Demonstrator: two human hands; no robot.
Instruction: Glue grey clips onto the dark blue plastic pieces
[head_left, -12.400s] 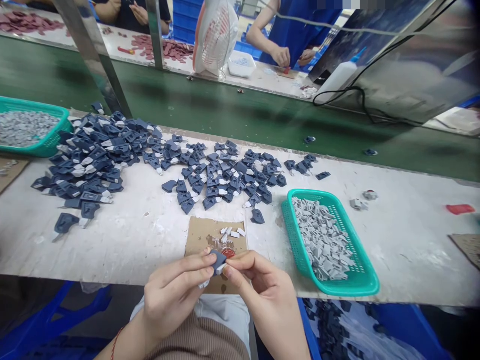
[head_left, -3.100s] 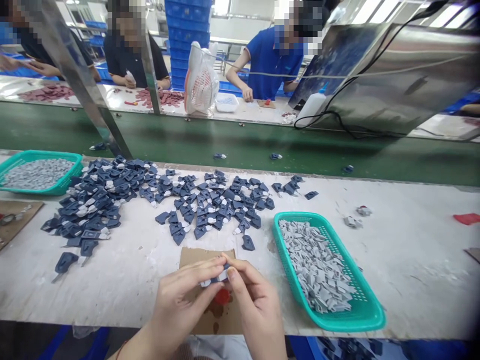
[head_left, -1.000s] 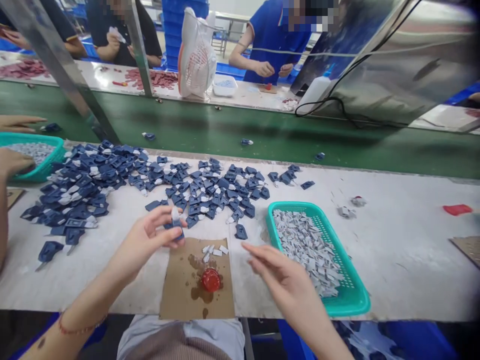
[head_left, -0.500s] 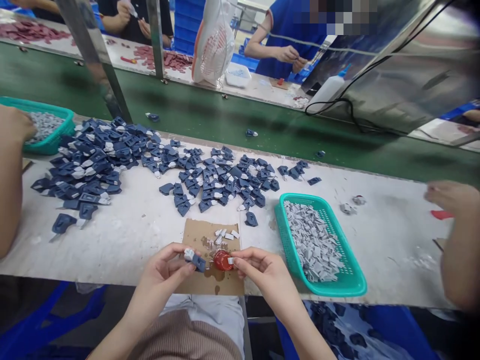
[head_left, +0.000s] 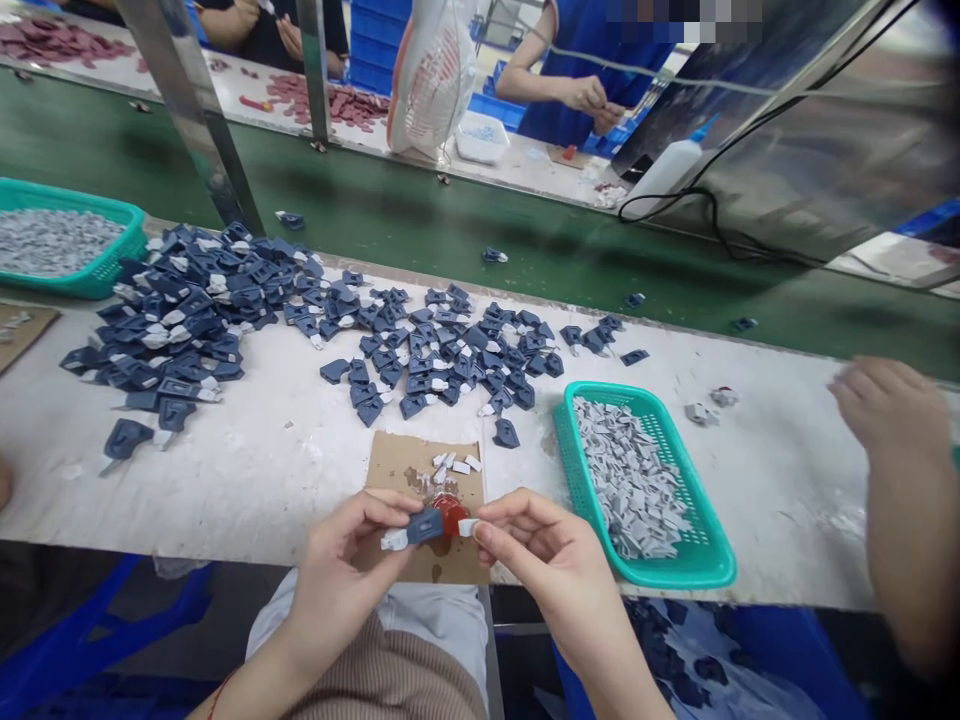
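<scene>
Dark-blue plastic piece with a pale-grey tip [head_left: 425,526]: pinched between left-hand [head_left: 349,548] thumb and fingers, above the brown cardboard sheet [head_left: 382,466]. Small light-grey rectangular piece [head_left: 466,527]: gripped by right-hand [head_left: 541,550] thumb and forefinger, near the blue piece. Round red container [head_left: 450,507]: on the cardboard. Green perforated plastic basket [head_left: 697,560]: right of the cardboard, filled with grey pieces.

From here, the near-left tabletop [head_left: 217,480] looks open; a blue heap [head_left: 187,310] blocks the far left, a green basket [head_left: 697,572] the right.
</scene>
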